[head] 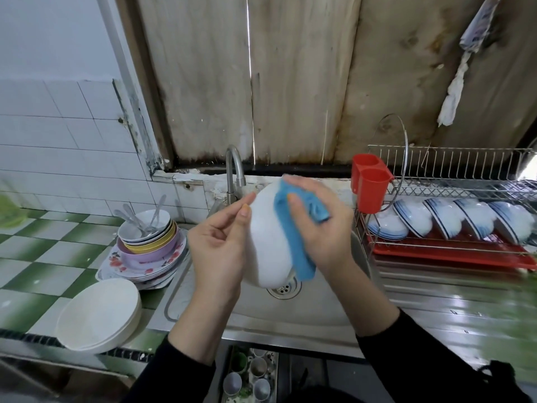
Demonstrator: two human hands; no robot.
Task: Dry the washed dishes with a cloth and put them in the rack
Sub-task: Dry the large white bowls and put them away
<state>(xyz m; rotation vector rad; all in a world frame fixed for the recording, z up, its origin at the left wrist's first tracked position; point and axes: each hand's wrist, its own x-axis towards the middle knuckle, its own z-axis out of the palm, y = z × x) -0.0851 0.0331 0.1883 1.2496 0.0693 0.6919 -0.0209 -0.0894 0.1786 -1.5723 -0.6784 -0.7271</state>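
My left grip point(220, 242) holds the round white bowl point(267, 242) steady over the metal sink point(290, 312). My right grip point(322, 231) pinches the blue cloth point(293, 242) to rub it dry.

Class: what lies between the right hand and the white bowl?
A blue cloth, which the right hand holds against the white bowl, as the head view shows.

No text, brand or number could be read anywhere. The hanging wrapper point(479, 23) perhaps carried print, but it was too blurred.
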